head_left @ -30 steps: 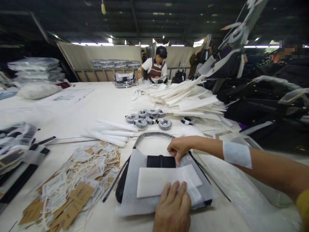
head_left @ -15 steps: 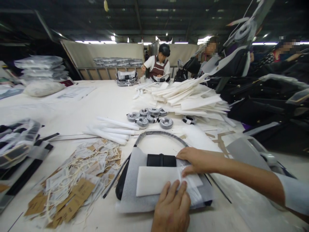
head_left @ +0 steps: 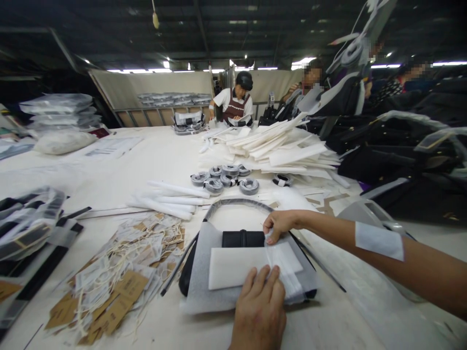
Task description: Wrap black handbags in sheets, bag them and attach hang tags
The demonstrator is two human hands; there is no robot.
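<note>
A black handbag [head_left: 185, 272] lies flat on the table, its wrapped handle [head_left: 237, 203] arching away from me. Grey-white tissue [head_left: 204, 243] covers most of its front, leaving a black strap tab [head_left: 242, 238] showing. Across the tissue rests a white foam sheet [head_left: 228, 268], with a clear plastic packet [head_left: 286, 262] over its right part. My left hand [head_left: 260, 304] lies with fingers spread on the lower edge of the foam. The fingers of my right hand [head_left: 279, 224] pinch the top corner of the plastic packet beside the tab.
Tags with strings [head_left: 116, 282] are heaped at left, near white foam rolls [head_left: 168, 198]. Wrapped coils [head_left: 249, 186] and piled white sheets [head_left: 280, 146] lie beyond the bag. Black wrapped straps [head_left: 32, 243] sit far left. A person [head_left: 235, 99] works across the table.
My right hand has closed on the plastic packet's top corner and drawn it up slightly. My left hand stays on the foam. The view has shifted a little.
</note>
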